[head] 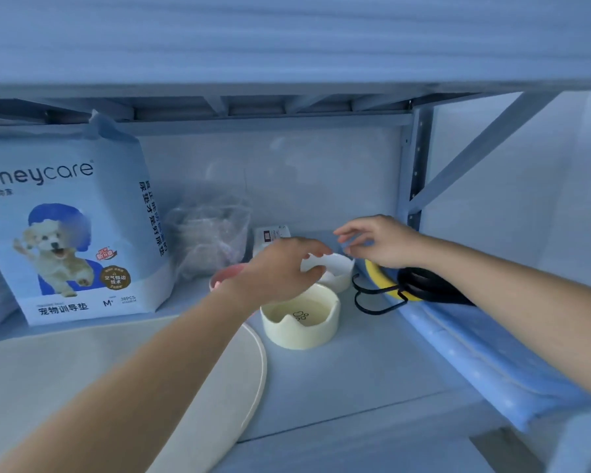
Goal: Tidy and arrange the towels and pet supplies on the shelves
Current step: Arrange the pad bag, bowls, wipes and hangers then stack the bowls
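The shelf board (355, 377) is a smooth pale blue-grey surface, with another board close above it and a whitish back panel behind. At the right stands a metal upright (415, 172) with a row of holes, and a slanted brace runs up from it. On the left of the board a big bag of pet pads (72, 227) stands upright, with a dog printed on its front. Just beside it is a crumpled clear plastic bag (209, 233), and then a small white box (272, 233) near the back. In the middle three bowls stand close together: a pink bowl (224, 276), a white bowl (335, 271) and, nearest to the front, a pale yellow bowl (301, 319). The left hand (284, 268) reaches over the pink bowl, and its thumb and curled fingers take the near rim of the white bowl between them. The right hand (379, 240) hovers above the far side of the same bowl, its fingers apart and loosely bent (it holds nothing). Under the right wrist lie a yellow ring (379, 278) and a black strap (427, 285). A blue dotted cloth (492, 363) lies along the right edge, and a round cream mat (185, 370) lies at the front left.
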`<state>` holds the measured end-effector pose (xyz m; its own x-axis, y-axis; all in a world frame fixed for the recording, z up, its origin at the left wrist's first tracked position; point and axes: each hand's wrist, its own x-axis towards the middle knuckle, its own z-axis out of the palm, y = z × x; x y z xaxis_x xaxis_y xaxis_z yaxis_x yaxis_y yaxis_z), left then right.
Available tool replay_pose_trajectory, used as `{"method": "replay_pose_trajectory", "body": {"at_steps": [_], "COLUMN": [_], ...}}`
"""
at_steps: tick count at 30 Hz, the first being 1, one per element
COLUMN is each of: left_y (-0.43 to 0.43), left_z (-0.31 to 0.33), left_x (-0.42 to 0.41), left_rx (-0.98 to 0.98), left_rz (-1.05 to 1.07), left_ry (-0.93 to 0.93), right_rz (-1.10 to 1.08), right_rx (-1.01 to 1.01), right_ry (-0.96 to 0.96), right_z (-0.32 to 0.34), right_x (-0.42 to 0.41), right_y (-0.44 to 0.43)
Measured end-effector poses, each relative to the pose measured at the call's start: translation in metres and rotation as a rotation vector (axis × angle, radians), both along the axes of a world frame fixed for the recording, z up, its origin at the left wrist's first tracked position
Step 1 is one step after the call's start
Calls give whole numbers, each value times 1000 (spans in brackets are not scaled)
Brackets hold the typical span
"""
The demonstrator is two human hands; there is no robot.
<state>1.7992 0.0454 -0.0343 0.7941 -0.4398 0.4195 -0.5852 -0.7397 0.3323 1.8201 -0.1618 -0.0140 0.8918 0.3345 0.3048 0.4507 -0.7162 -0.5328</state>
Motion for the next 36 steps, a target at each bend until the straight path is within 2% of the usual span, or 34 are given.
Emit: {"method": "replay_pose_trajectory", "body": {"at_steps": [7,12,19,25,29,36], "left_y": [-61,-98,-153,-193,-214,-234], "left_z": [-11,-24,-42,-53,-59,-67], "left_x": [-44,-64,-82,-91,-94,-95], "left_rx": [44,66,36,102,198,273], "left_rz": [-184,-244,-178,-155,-49,40], "left_ry": [-80,-82,-4,71,158,158], "right_rz": [-134,-212,-169,-112,-124,-151], "right_rx": [89,-17,-158,-153,-276,-248], "right_ry": [-26,-43,-71,-209,-285,-210], "right_z": [-11,-29,-61,-70,-75,-79], "right_x": [-69,-101,-129,-145,-145,-125], "right_y": [-66,-117,-163,-203,-221,-244]}}
